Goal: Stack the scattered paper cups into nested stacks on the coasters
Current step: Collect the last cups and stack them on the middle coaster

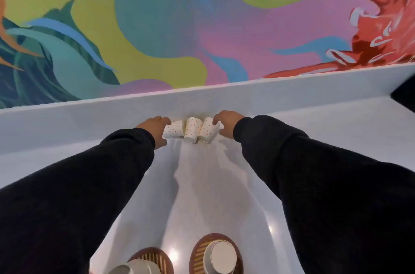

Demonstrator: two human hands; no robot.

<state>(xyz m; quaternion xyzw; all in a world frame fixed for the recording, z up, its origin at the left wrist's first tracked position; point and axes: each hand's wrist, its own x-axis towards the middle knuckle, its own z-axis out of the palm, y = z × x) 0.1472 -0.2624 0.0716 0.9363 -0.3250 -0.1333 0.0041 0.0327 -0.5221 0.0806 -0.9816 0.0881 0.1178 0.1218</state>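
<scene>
Counter (202, 188): white and glossy, ending at 12 o'clock in a raised white ledge (292, 94) below a painted wall (157, 26).
Left cup (174, 131): dotted paper, lying on its side at 12 o'clock, against the ledge and touching the middle cup.
Middle cup (192, 130): dotted, standing between the other two; whether its mouth faces up or down cannot be told.
Right cup (208, 131): dotted, tilted, leaning on the middle cup.
Left hand (155, 130): fingers curled over the outer end of the left cup, thumb beneath, gripping it.
Right hand (226, 126): fingers curled over the right cup, thumb at its near side, pinching it.
Sleeves (89, 183): black, both arms stretched far forward.
Left coaster (157, 255): brown and striped, at 6 o'clock, carrying a cup stack (139, 268) cut off by the frame.
Right coaster (197, 251): just beside the left one at its 3 o'clock, carrying a second stack (222, 257).
</scene>
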